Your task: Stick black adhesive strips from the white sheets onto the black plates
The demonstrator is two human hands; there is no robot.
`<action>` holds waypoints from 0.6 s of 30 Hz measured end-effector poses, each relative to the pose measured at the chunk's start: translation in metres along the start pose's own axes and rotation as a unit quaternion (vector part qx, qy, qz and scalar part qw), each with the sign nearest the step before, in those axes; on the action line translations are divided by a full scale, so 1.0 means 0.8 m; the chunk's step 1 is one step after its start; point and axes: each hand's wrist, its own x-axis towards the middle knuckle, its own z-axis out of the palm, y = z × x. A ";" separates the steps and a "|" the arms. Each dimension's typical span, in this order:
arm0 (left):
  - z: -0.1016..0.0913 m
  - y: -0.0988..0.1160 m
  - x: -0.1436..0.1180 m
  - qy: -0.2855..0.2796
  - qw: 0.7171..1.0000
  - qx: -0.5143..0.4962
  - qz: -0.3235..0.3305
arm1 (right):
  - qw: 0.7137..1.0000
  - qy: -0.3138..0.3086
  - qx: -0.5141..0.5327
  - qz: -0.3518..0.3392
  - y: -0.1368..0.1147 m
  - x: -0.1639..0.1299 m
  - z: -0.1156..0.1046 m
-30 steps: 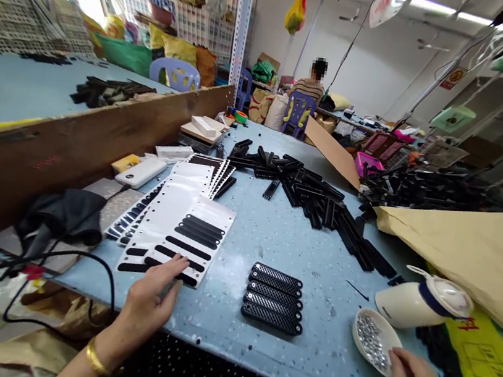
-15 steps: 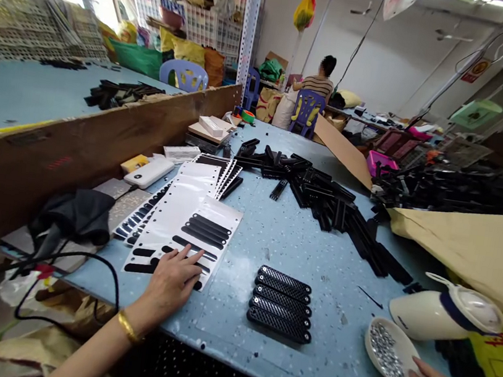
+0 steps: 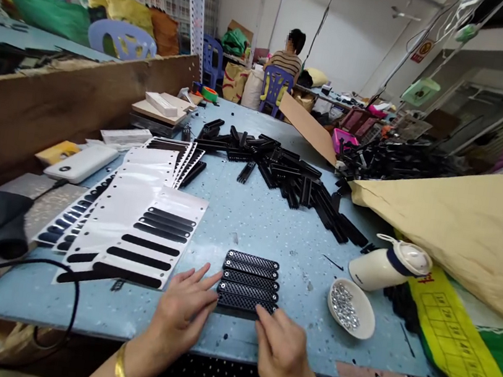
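- Four black perforated strips [image 3: 249, 281] lie stacked edge to edge on the bench [image 3: 274, 229], near edge, centre.
- Left hand [image 3: 182, 313]: fingers spread flat, tips touching the row's left ends, apparently to square it.
- Right hand [image 3: 280, 348]: fingers together, resting on the nearest strip's right end.
- Dish of small metal parts [image 3: 352, 301] just right, within reach.

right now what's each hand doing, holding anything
left hand: open, fingers flat, touching the nearest black perforated strip, holding nothing
right hand: open, fingertips on that strip's edge, holding nothing
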 end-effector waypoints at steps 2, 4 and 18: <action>0.011 0.004 -0.001 0.008 1.000 0.018 0.016 | 1.000 -0.031 0.000 0.000 -0.006 0.004 0.009; 0.016 0.003 -0.003 0.008 0.999 0.031 0.031 | 0.998 -0.058 -0.003 0.009 -0.008 0.004 0.015; 0.017 0.008 -0.030 -0.063 0.992 0.101 0.043 | 0.994 -0.100 -0.030 -0.010 -0.006 -0.002 0.019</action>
